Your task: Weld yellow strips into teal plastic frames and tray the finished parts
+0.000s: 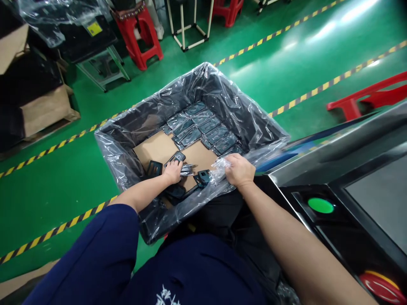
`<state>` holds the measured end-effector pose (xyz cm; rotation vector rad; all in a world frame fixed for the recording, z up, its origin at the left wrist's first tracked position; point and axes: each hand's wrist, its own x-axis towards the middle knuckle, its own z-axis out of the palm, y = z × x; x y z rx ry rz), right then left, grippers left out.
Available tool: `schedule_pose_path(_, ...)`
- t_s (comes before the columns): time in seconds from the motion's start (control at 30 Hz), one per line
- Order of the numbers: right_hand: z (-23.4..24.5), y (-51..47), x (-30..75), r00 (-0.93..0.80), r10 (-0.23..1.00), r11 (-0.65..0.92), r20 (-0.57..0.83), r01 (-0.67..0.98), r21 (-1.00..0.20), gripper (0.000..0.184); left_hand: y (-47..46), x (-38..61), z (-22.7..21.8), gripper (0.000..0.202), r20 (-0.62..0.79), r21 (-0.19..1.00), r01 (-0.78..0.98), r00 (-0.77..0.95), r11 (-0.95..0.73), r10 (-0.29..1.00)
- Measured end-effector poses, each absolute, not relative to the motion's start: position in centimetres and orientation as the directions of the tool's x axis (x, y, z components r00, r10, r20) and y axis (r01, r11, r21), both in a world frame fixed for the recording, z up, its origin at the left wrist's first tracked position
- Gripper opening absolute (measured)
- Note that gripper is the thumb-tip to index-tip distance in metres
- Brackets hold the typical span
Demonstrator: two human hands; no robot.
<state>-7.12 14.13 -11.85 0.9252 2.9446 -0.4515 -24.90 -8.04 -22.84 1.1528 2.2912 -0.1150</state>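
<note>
Hands, two, head view. Left hand (173,173): partly curled, fingers over a dark case (180,156) and beside a wrapped bundle (187,170), near the middle of the box; whether it grips cannot be told. Right hand (241,170): closed, gripping crumpled clear plastic (219,164) at the near edge, toward the near right corner.

Surface: one deep box (152,106), dark-walled, with a see-through liner (117,165) over its rim. Cardboard sheet (154,148) at the bottom. Wrapped packets (208,125), dark, overlapping in rows from the far edge along the right edge. Loose cases (154,168), dark, toward the left and near edges.

Room: green floor (70,169); yellow-and-black striped tape (63,224); red stool (132,42) beyond the far edge.

Edges: rim stands above the contents; machine (349,220) with a green button (320,205) just beside the near right corner. Floor shows beyond the left and far edges; cardboard shows between packets and loose cases.
</note>
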Motion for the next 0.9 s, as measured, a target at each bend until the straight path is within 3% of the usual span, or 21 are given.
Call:
schedule_pose_path(0.33,-12.1,14.2,-7.1,-0.825,0.559,0.790,-0.082,0.560,-0.249,0.027,-4.3,-25.2,-24.2,0.081,-0.474,0.301,0.862,-0.236,0.408,0.848)
schedule_pose_path(0.57,-12.0,14.2,-7.1,-0.824,0.557,0.791,-0.103,0.564,-0.235,0.029,-4.0,-26.4,-24.1,0.057,-0.407,0.294,0.895,-0.201,0.336,0.891)
schedule_pose_path(0.77,-12.4,14.3,-6.9,-0.831,0.550,0.796,-0.085,0.552,-0.248,0.028,-3.4,-26.3,-24.4,0.061,-0.417,0.332,0.902,-0.123,0.277,0.901)
schedule_pose_path(0.9,-12.3,14.2,-7.0,-0.825,0.557,0.790,-0.095,0.562,-0.245,0.027,-2.7,-26.3,-24.5,0.035,-0.460,0.358,0.890,-0.095,0.283,0.883)
